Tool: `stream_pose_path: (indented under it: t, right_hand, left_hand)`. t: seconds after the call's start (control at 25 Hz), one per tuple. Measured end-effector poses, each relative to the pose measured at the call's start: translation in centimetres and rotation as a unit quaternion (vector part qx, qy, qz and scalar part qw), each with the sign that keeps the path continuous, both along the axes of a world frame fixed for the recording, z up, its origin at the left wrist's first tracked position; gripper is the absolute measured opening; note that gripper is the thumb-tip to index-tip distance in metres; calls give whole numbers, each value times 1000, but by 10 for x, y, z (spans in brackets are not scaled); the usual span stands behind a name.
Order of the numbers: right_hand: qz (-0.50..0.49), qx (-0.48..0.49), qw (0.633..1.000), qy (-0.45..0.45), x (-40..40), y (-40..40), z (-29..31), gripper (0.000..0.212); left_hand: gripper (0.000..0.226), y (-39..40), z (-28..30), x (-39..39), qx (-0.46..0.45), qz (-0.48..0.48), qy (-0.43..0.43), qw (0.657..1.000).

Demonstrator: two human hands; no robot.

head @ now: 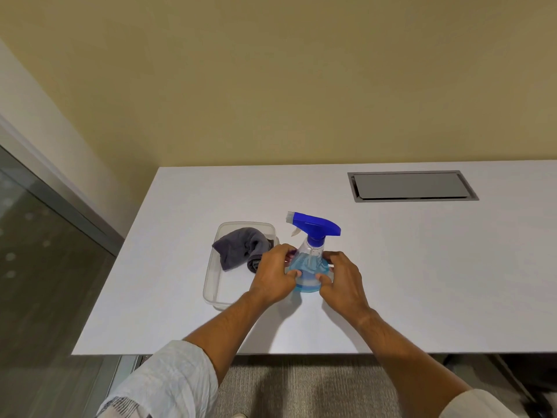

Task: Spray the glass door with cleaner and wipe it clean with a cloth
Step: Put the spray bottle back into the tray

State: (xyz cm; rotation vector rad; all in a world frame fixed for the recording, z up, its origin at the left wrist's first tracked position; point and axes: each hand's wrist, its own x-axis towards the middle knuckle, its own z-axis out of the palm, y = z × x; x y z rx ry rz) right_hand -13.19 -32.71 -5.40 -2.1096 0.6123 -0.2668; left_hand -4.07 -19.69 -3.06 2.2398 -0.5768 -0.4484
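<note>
Both the left hand [272,274] and right hand [342,277] clasp the spray bottle [310,260] standing on the desk [422,267], the cloth [241,250] (untouched) in the tub [211,292] just left of it, so spraying and wiping the glass door [36,267], far left, seemingly remain.

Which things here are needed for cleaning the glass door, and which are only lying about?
Needed: spray bottle, held by left hand and right hand; grey cloth; glass door.
Lying about: clear plastic container holding the cloth; cable hatch in the table.

White table [391,267]: spray bottle [310,267], seemingly plastic tray [211,285].
</note>
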Motion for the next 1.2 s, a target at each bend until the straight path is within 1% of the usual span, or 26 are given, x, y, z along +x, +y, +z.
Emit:
stream_pose_path:
  t: [0.12, 0.4, 0.64, 0.72, 0.88, 1.08, 1.2]
  right_hand:
    - [-5, -17, 1000, -14, 2, 2, 12, 46]
    - [-18, -74, 995, -59, 16, 11, 69, 47]
    - [-7, -98, 992, -80, 32, 43, 98, 47]
    - [8, -104, 991, -80, 38, 55, 101, 47]
    - [26, -101, 992, -70, 51, 80, 96, 48]
    - [55, -91, 993, -41, 61, 106, 76, 46]
    - [64, -80, 994, -28, 64, 119, 61, 46]
  left_hand:
    - [44, 4, 13, 3, -27, 3, -19, 999]
    - [46, 16, 62, 20, -97, 14, -51, 994]
    - [47, 52, 90, 35, -119, 12, -100, 988]
    - [47, 68, 92, 40, -125, 9, -110, 986]
    - [46, 97, 89, 48, -108, 24, -112, 988]
    - [46, 127, 67, 53, -93, 47, -82, 991]
    - [46, 138, 50, 53, -88, 71, -44, 993]
